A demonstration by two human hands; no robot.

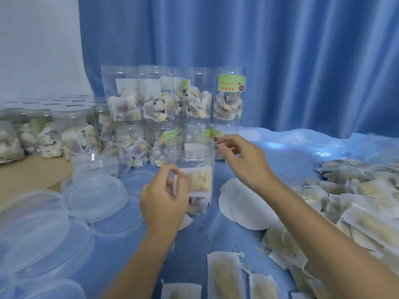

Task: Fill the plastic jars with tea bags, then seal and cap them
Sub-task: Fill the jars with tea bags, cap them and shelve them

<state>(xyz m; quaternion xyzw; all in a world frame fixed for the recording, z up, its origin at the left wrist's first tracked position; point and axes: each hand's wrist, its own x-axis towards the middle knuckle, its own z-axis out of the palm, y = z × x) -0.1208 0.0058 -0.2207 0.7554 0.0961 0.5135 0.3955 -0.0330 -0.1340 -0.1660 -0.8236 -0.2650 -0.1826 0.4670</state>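
Head view: an uncapped plastic jar (192, 167) stands upright on the blue cloth (194, 238), tea bags (199, 182) inside. Your left hand (162, 201) curls beside its wall; whether it grips is unclear. Your right hand (244, 160), fingers loosely spread, hovers beside the rim. Loose lids (95, 195) lie left.

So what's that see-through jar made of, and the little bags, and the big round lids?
The jar looks like clear, smooth plastic: you see bags through it. The tea bags seem thin, matte, papery fabric; filling shows faintly. The lids look like cloudy, glossy plastic.
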